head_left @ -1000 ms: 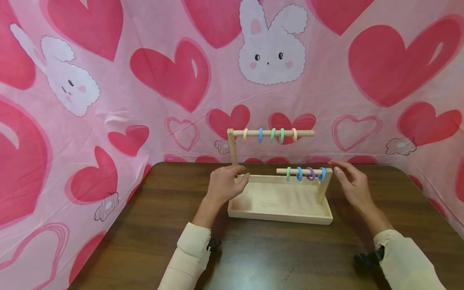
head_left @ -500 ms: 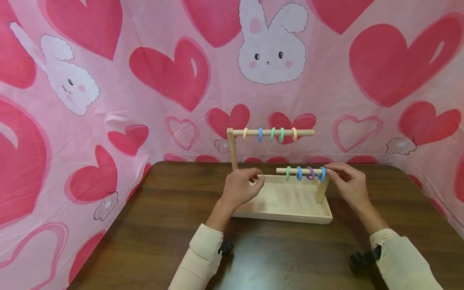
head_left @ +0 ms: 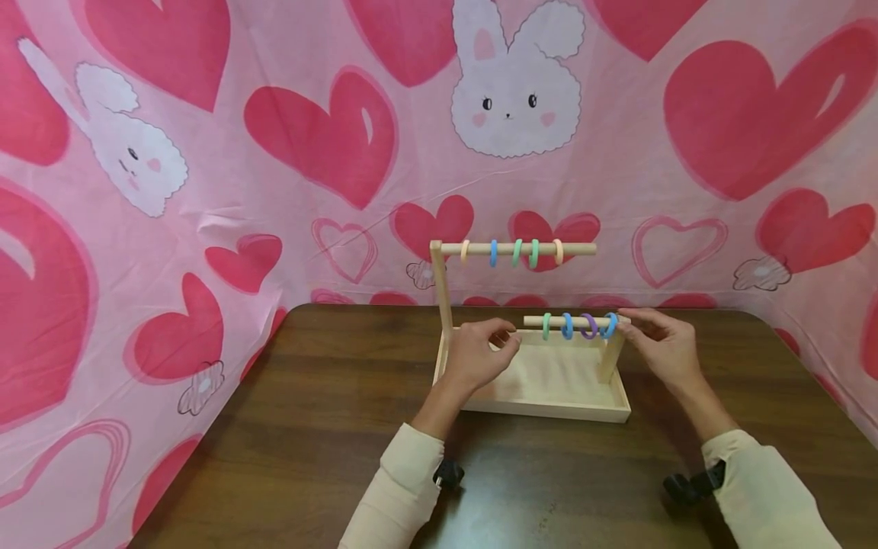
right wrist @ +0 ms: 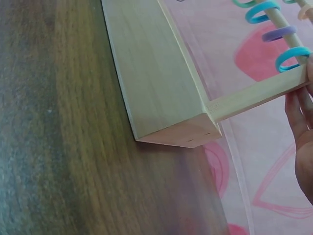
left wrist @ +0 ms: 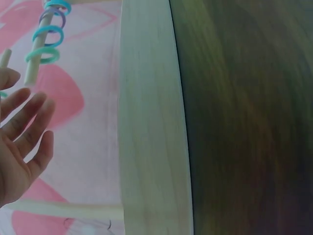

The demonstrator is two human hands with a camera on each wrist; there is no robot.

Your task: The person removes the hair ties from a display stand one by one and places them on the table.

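Observation:
A wooden rack has a shallow tray [head_left: 549, 409] and two horizontal rods. On the lower rod [head_left: 530, 322] hang a green ring [head_left: 546, 326], a blue ring [head_left: 567, 326], a purple ring [head_left: 588, 326] and, at the post, a tilted blue ring [head_left: 609, 325]. My right hand [head_left: 661, 345] grips the top of the right post [head_left: 610, 362], thumb and forefinger close beside that last ring; in the right wrist view its fingertips lie along the post's end. With nothing held, my left hand [head_left: 480, 354] hovers over the tray's left part, fingers loosely curved, near the lower rod's free end.
The upper rod [head_left: 586, 249], on the left post [head_left: 441, 293], carries several rings in orange, blue and green. A dark wooden table [head_left: 329, 427] lies beneath. Behind it hangs a pink cloth [head_left: 617, 191] with hearts and rabbits.
My left hand has moved right from the left post to over the tray. The right hand has come left onto the right post's top. The rightmost blue ring now leans more.

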